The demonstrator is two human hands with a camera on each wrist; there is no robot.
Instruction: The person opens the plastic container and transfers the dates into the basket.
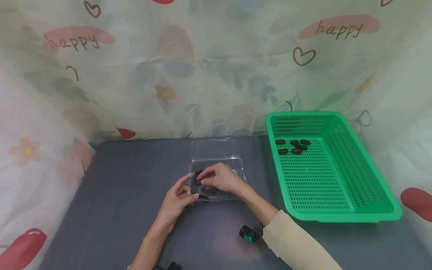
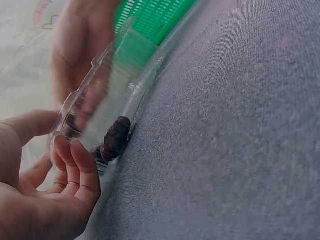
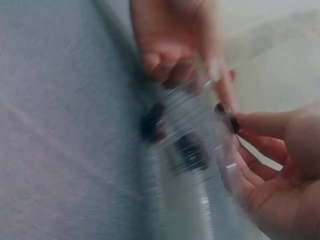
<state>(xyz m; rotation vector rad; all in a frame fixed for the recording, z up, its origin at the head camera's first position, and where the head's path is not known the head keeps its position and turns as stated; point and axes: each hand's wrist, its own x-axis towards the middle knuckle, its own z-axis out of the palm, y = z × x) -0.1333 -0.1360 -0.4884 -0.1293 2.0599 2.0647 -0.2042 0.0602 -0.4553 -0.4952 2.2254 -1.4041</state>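
Over clr box [image 1: 222,194] — R hand [image 1: 221,177] pinches dk pc [image 3: 228,118].

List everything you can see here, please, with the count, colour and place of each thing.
Basket: one, green, right side of table
Basket dates: at least six, dark brown, its far left
Container: one, clear, mid-table, lid open
Container dates: several, dark brown, left part
Tabletop: one, grey, underneath
Patterned cloth: count unclear, pale, behind and beside
Wrist devices: two, black, near wrists
Left hand: one, bare, holding container's left side
Right hand: one, bare, pinching a date
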